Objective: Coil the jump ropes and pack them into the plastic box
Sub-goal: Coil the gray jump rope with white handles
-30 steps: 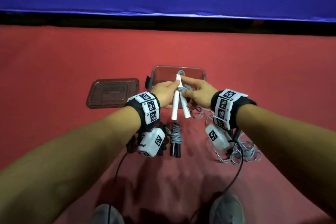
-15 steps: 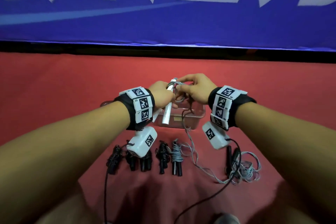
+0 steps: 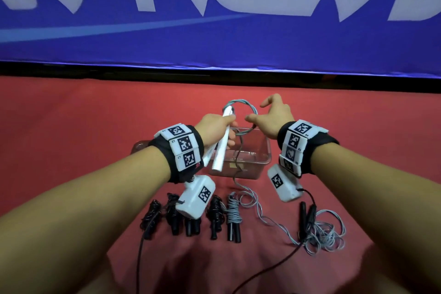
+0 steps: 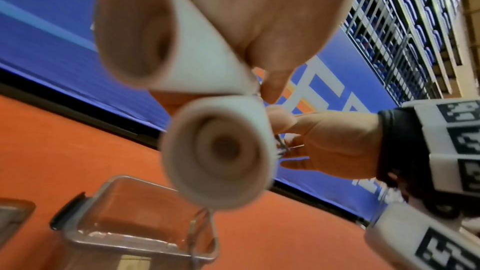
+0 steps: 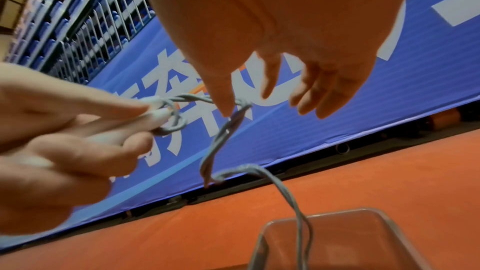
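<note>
My left hand [image 3: 228, 126] grips two white jump-rope handles [image 3: 220, 148] side by side above the clear plastic box [image 3: 261, 162]; their butt ends fill the left wrist view [image 4: 215, 151]. A twisted grey rope [image 3: 241, 102] loops from the handle tips to my right hand [image 3: 265, 114]. That hand's fingers are spread and its thumb touches the loop [image 5: 221, 137]. The rope then hangs past the box [image 5: 324, 215] and trails over the floor [image 3: 260, 212].
Several coiled ropes with black handles [image 3: 171, 212] and a grey coiled one [image 3: 232, 215] lie in a row before the box. A loose grey rope pile [image 3: 327, 231] lies right. The box lid [image 3: 138, 148] peeks out behind my left wrist. A blue banner [image 3: 214, 31] bounds the red floor.
Both hands rose with the white handles. My right hand let go its pinch at the handle tips and spread its fingers, and the rope loop widened.
</note>
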`<state>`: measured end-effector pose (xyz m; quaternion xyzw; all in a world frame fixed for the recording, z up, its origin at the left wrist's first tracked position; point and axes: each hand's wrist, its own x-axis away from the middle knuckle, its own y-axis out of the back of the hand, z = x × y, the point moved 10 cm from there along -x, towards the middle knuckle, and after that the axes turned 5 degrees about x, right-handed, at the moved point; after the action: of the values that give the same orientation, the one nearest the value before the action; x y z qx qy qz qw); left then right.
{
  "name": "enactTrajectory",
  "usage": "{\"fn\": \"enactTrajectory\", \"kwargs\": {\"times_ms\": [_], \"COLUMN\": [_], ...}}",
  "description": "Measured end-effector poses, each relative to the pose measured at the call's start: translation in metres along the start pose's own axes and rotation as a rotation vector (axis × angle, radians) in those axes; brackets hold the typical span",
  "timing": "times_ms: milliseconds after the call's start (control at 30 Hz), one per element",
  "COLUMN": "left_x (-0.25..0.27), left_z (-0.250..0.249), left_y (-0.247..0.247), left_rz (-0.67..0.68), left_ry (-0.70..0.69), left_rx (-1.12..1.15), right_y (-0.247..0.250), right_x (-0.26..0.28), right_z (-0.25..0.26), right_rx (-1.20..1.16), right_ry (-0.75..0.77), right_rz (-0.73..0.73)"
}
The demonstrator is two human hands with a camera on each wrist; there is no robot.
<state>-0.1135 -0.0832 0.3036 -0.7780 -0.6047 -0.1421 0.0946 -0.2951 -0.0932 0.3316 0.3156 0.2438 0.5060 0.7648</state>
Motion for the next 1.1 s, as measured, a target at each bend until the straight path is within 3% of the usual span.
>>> {"fn": "enactTrajectory", "kwargs": {"times_ms": [167, 300, 533, 633, 733, 900, 1100], "left_x": [-0.007, -0.002, 0.0, -0.001, -0.002, 0.0, 0.007], "left_z": [-0.013, -0.02, -0.026, -0.027, -0.031, -0.028, -0.031], "left_y": [0.012, 0.012, 0.017, 0.012, 0.003, -0.006, -0.003], "left_rz": [-0.177, -0.219, -0.225, -0.205, -0.145, -0.071, -0.067], "left_ry": [-0.066, -0.113, -0.183, -0.181, -0.218, -0.199, -0.232], "left_rx": [0.072, 0.15, 0.091, 0.018, -0.034, 0.002, -0.153], "right_y": [-0.01, 0.002, -0.014, -0.025, -0.032, -0.032, -0.031], "right_x": [0.022, 0.028, 0.021, 0.028, 0.034, 0.036, 0.034], "right_z": [0.039, 0.054, 0.037, 0.044, 0.048, 0.053, 0.054], "right_rx": [-0.147, -0.167, -0.153, -0.243, -0.398, -0.502, -0.379], "right_ry": [0.18, 0.253, 0.176, 0.227, 0.182, 0.139, 0.282], "right_rz": [0.067, -0.007, 0.104, 0.236, 0.331, 0.374, 0.383]}}
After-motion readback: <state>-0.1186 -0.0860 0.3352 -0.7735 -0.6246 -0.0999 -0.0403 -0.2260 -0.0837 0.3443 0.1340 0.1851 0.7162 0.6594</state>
